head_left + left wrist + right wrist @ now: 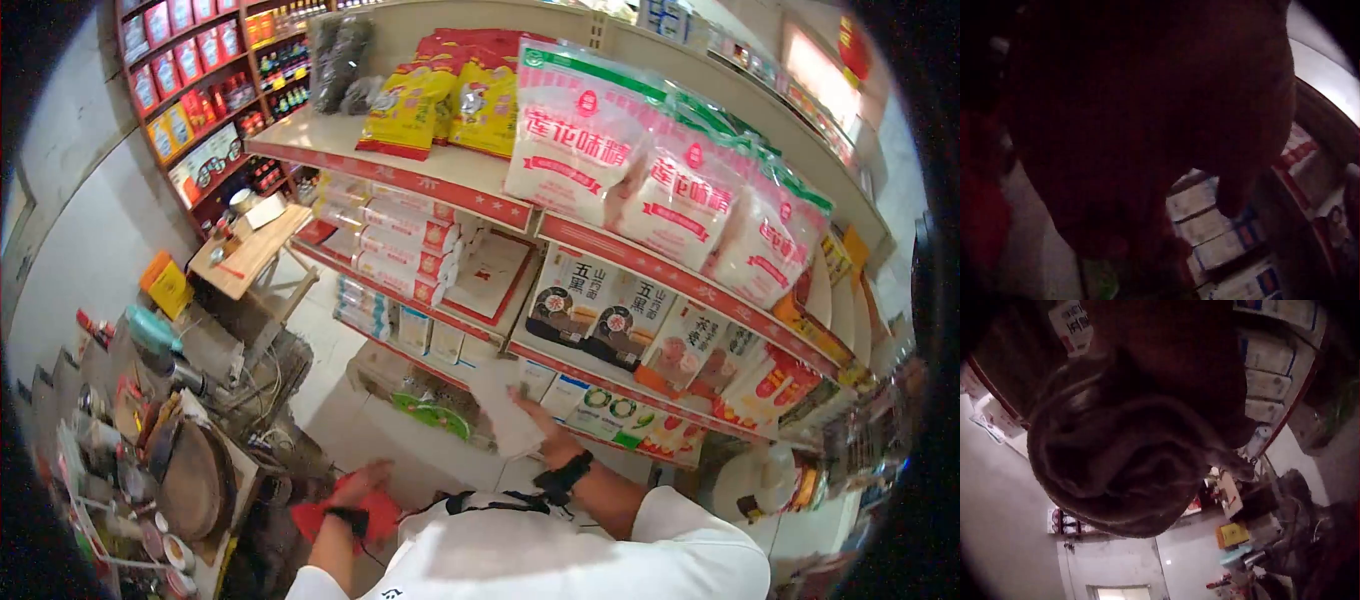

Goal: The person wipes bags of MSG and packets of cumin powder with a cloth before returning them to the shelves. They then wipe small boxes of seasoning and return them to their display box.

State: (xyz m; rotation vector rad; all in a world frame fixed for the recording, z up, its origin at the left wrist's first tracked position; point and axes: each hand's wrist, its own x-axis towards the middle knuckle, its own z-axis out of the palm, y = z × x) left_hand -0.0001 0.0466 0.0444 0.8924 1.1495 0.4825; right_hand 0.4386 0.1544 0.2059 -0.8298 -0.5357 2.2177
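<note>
Near the lower shelf in the head view, my right hand (540, 428) grips a pale folded cloth (503, 405). The cloth (1122, 462) fills the middle of the right wrist view as a loose roll against the dark hand (1179, 362). Lower and to the left, my left hand (362, 484) hangs with loose fingers above a red object (375, 518). The left wrist view shows that hand (1154, 125) large and dark, with nothing visible in it; the red object (982, 206) lies off to its side.
Shelves (480, 200) hold white seasoning bags (575, 140), yellow packets (485, 105), noodle packs and boxes (575, 310). A green item (430, 415) lies low beneath them. To the left stand a small wooden table (245, 255) and a cluttered bench with a round board (193, 490).
</note>
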